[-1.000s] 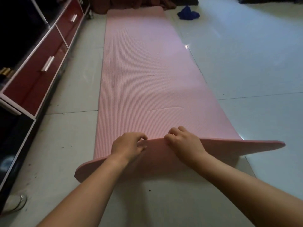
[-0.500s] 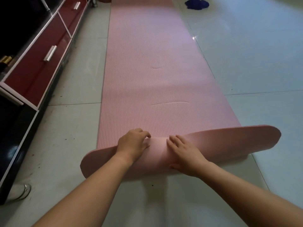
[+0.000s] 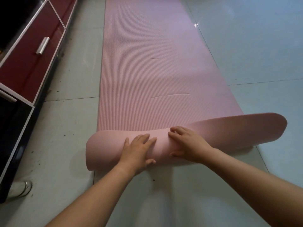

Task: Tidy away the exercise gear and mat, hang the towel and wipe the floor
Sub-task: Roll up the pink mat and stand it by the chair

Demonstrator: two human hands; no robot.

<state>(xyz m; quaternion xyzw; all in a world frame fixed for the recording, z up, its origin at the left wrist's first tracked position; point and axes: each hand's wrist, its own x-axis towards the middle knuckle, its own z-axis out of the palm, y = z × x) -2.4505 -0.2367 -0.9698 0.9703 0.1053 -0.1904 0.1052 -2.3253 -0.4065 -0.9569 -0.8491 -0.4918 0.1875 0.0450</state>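
Pink mat (image 3: 147,63) on a tiled floor (image 3: 254,46), its near end curled into a loose roll under both hands. Left hand (image 3: 137,149) presses flat, fingers straight and slightly apart. Right hand (image 3: 188,145) seems to cup the roll, fingers bent over it, thumb beneath. The flat mat stretches beyond the fingertips.

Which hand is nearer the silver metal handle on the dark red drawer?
Left. The left hand presses the rolled pink foam mat, down and right of the silver metal handle; the right hand grips it farther right.

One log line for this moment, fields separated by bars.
mat: near end curled over, rest flat | left hand: presses curl | right hand: grips curl
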